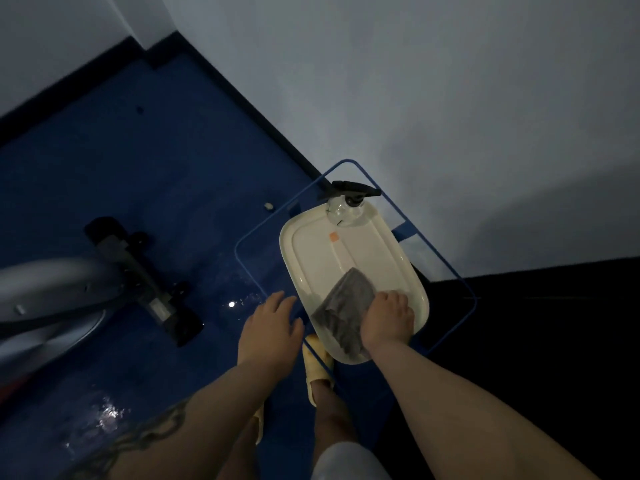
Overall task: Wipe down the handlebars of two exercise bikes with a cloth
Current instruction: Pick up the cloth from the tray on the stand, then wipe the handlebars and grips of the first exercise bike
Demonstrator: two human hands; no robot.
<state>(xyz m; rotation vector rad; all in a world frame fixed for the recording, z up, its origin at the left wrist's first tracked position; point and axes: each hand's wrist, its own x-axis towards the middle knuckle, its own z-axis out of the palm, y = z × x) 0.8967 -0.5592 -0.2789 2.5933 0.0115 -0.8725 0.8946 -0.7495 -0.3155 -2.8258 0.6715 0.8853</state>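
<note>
A grey cloth (346, 306) lies crumpled on the near end of a white oval tray (308, 251). My right hand (389, 318) lies on the cloth's right edge, fingers curled over it. My left hand (272, 323) hovers just left of the tray, fingers spread and holding nothing. A clear spray bottle (346, 209) with a black trigger head stands at the tray's far end. At the left edge, part of an exercise bike (45, 292) shows: its grey body and black floor stabiliser. Its handlebars are out of view.
The tray rests on a blue wire-frame stand (426, 237) against a white wall (450, 98). The blue floor (156, 168) is glossy with light reflections. My feet in yellow slippers (318, 365) stand just below the tray. Dark flooring lies to the right.
</note>
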